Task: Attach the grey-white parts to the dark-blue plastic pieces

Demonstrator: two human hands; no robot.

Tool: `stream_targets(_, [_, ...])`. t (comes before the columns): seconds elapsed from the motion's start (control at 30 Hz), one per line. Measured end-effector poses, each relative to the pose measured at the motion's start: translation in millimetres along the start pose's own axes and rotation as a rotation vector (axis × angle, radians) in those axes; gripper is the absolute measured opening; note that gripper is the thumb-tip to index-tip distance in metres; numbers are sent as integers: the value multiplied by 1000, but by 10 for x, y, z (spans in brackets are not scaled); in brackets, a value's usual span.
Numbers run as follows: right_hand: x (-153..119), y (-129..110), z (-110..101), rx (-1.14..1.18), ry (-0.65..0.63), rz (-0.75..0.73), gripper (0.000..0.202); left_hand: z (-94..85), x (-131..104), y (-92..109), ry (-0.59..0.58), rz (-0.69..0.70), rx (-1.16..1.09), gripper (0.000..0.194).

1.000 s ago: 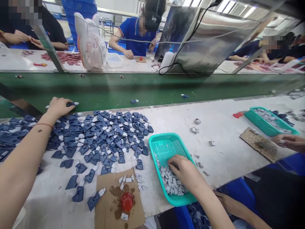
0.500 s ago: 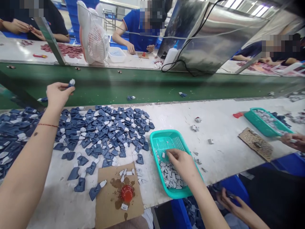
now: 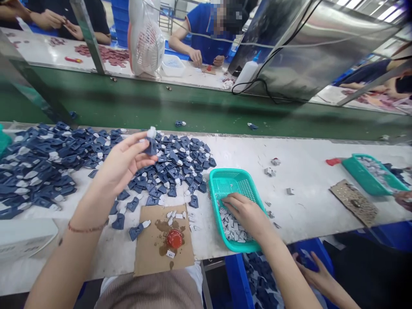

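Note:
My left hand (image 3: 124, 161) is raised over the pile of dark blue shaped pieces with white tips (image 3: 180, 165). Between its thumb and fingers is one dark blue piece (image 3: 150, 147), white tip upward. My right hand (image 3: 246, 211) reaches into a green plastic basket (image 3: 219, 240), fingers drawn together at the small grey-white pieces (image 3: 232, 227) there. Its fingertips are partly hidden, so what they grip cannot be made out. In front of me lies a wet-stained cardboard sheet (image 3: 146, 253) with a round red object (image 3: 174, 238) and several small white pieces on it.
A green conveyor-like strip (image 3: 212, 105) runs behind the table, with a few pieces on it. At right are another green basket (image 3: 360, 171) and a speckled cardboard (image 3: 352, 201). A co-worker's hand (image 3: 317, 272) is beside a blue bin (image 3: 236, 279). People sit across.
My left hand has come back from over the green strip to above the pile, still holding the blue piece. My right hand stays in the basket, its fingers now lower among the pieces.

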State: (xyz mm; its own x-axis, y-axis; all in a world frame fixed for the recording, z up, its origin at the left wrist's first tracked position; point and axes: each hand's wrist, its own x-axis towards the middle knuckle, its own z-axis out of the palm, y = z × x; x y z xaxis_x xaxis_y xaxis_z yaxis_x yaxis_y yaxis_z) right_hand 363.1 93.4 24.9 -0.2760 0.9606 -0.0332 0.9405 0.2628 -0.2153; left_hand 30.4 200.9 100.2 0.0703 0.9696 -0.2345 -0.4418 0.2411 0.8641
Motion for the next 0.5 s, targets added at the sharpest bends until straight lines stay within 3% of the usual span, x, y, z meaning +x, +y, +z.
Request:
stream_targets(0.2, [45, -5, 38, 9, 29, 55, 31, -299, -586, -391, -29, -242, 42, 28])
stream_targets(0.5, [50, -103, 26, 13, 52, 103, 30, -643, -1194, -790, 77, -346, 41, 38])
